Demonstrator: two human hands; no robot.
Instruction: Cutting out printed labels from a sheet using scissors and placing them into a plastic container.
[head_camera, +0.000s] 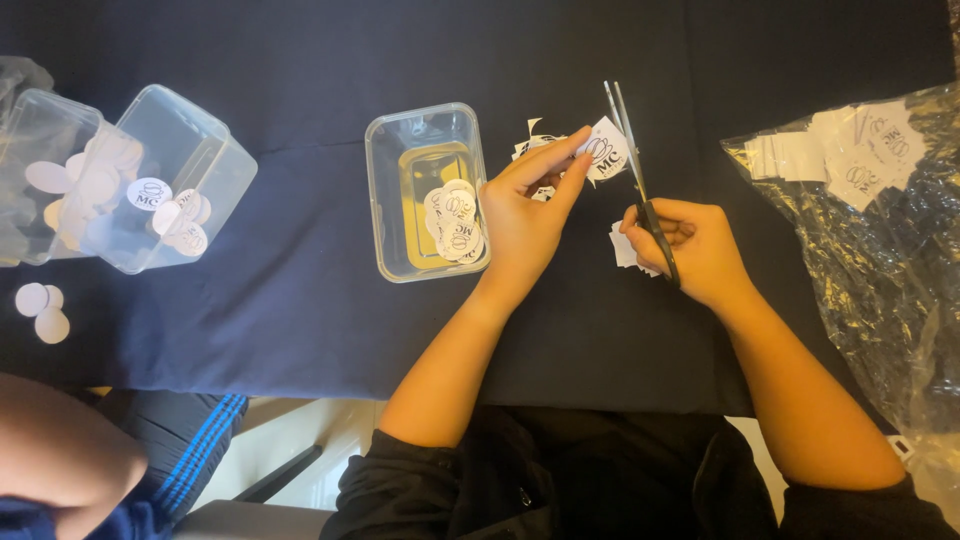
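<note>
My left hand (528, 205) pinches a small white paper label (606, 152) with a dark round print, held above the dark cloth. My right hand (690, 245) grips black-handled scissors (632, 160), whose blades point away from me and meet the label's right edge. White paper offcuts (624, 247) lie under my right hand, and more scraps (533, 140) sit behind my left fingers. Just left of my left hand stands a clear plastic tub (425, 195) holding several cut round labels (455, 222).
A clear plastic bag (870, 210) of uncut white labels lies at the right. Two tilted clear tubs (150, 180) with round labels sit at the left, with loose white discs (42, 310) below them. Another person's arm (60, 455) shows at bottom left.
</note>
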